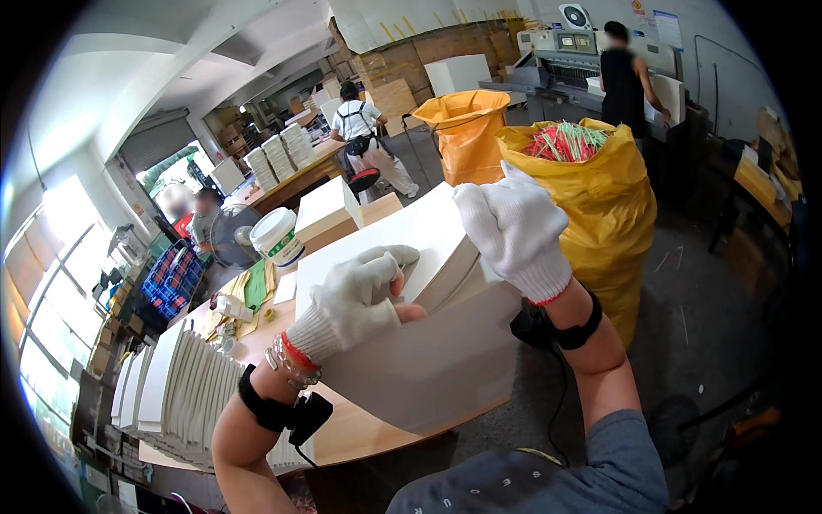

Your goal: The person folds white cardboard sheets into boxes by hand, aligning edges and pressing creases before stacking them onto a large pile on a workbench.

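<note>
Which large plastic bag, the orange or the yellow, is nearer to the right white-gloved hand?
The yellow plastic bag, heaped with red and green strips, stands nearer the right hand; the orange plastic bag is farther back, showing no strips.

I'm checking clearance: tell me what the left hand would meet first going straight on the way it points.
The left hand would likely meet the curved white sheets just beyond its fingers; it may be touching them, as depth is unclear.
</note>
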`<state>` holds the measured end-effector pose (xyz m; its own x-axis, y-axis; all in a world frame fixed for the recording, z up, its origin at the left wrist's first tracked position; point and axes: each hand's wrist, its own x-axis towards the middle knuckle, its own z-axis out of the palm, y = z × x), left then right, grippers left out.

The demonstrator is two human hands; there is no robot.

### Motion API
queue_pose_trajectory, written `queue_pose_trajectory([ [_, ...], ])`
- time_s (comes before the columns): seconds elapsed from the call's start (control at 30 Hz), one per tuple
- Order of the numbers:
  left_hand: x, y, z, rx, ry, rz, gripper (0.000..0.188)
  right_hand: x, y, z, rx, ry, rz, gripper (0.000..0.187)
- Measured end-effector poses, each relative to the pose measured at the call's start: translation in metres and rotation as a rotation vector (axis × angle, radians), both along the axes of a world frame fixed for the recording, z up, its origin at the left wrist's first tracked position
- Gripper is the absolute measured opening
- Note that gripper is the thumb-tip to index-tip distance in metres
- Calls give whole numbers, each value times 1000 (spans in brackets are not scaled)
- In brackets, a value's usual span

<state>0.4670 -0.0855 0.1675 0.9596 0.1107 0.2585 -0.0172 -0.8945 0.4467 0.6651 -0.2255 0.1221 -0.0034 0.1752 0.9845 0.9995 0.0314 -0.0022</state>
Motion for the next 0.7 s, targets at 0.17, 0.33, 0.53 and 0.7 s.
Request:
queue_pose_trajectory([
  [0.17, 0, 13, -11, 44, -126, -65, 44, 1, 3, -1, 35, 43, 60, 12],
  [0.33, 2, 16, -11, -81, -77, -30, 44, 3, 3, 1, 59, 52, 58, 14],
  [0.53, 1, 14, -9, -90, -58, -22, 35, 6, 2, 0, 56, -67, 1, 5],
  [0.7, -4, 4, -23, -191, -338, 15, 38, 3, -3, 1, 14, -197, -75, 9],
])
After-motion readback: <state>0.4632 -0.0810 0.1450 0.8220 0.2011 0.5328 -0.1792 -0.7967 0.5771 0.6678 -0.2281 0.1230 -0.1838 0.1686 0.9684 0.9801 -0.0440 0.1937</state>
